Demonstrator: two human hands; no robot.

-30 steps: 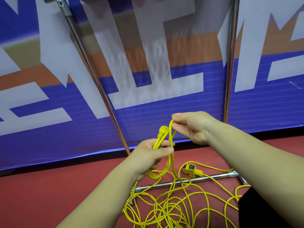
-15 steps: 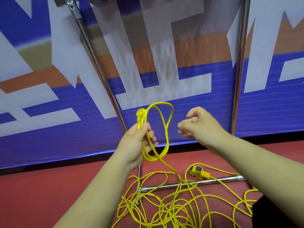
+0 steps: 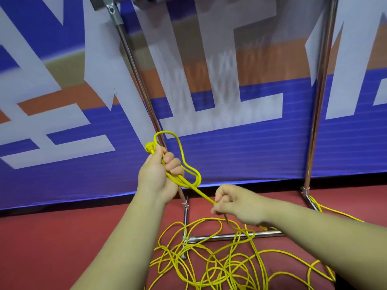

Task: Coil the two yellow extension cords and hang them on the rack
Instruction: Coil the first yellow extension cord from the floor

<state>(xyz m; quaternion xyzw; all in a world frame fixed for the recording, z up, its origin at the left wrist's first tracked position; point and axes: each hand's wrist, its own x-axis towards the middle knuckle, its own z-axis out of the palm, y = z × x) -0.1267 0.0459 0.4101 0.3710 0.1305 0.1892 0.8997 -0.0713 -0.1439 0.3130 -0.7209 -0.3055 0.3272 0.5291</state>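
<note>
You're early in coiling the first yellow cord (image 3: pixel 181 152): left hand (image 3: pixel 157 174) clenched round its small loops, right hand (image 3: pixel 236 204) pinching the strand above the tangle on the floor (image 3: pixel 62 237), so draw up another loop.

Open room lies between the slanted chrome rack pole (image 3: pixel 134 65) on the left and the upright chrome pole (image 3: pixel 319 101) on the right, closed at the far side by the blue-and-white banner (image 3: pixel 240 147). Low and near, the chrome base bar (image 3: pixel 219 237) and tangled yellow cord (image 3: pixel 230 268) clutter the red floor (image 3: pixel 52 237).
</note>
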